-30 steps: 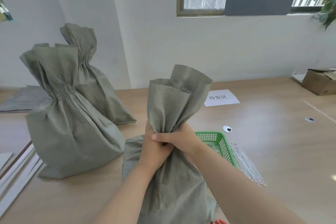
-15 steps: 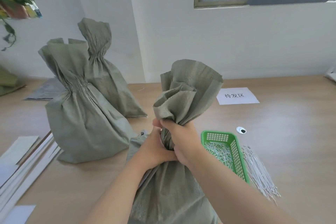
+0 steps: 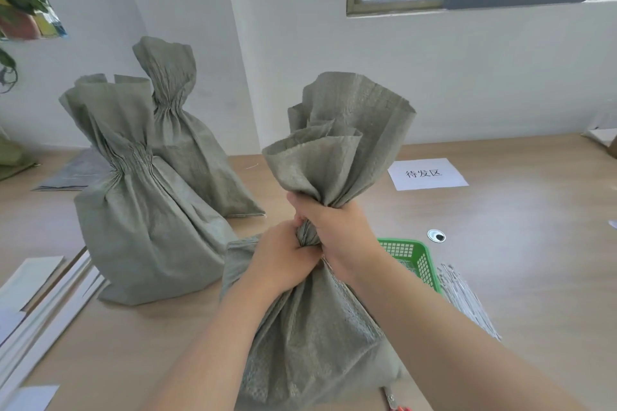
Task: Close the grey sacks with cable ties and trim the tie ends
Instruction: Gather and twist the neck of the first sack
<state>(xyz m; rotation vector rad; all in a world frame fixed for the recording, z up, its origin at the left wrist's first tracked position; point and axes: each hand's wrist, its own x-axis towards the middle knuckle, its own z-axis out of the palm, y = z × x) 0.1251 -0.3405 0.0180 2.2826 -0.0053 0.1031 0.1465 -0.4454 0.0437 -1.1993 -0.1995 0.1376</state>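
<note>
Grey sack (image 3: 317,337) of coarse woven plastic stands on the pale wooden table (image 3: 517,277), close in front of the person. Its body is creased and bulging, its neck is bunched into tight pleats, and its open mouth flares above in loose, ruffled folds. The left hand (image 3: 283,257) clenches the neck low down, fingers curled round the gathered cloth. The right hand (image 3: 340,233) grasps the neck just above, touching the left.

Just right of the sack sits a green plastic basket (image 3: 420,260) with lattice walls, and further right thin white cable ties (image 3: 467,307) lie in a loose sheaf. Left of the sack and behind it stand two more sacks, the nearer sack (image 3: 143,227) partly covering the farther sack (image 3: 187,143), both necks cinched into fine ridges. Behind the sack to the right lies a white paper sheet (image 3: 429,173) with printed characters. Far to its left lie flat white strips (image 3: 43,304).
</note>
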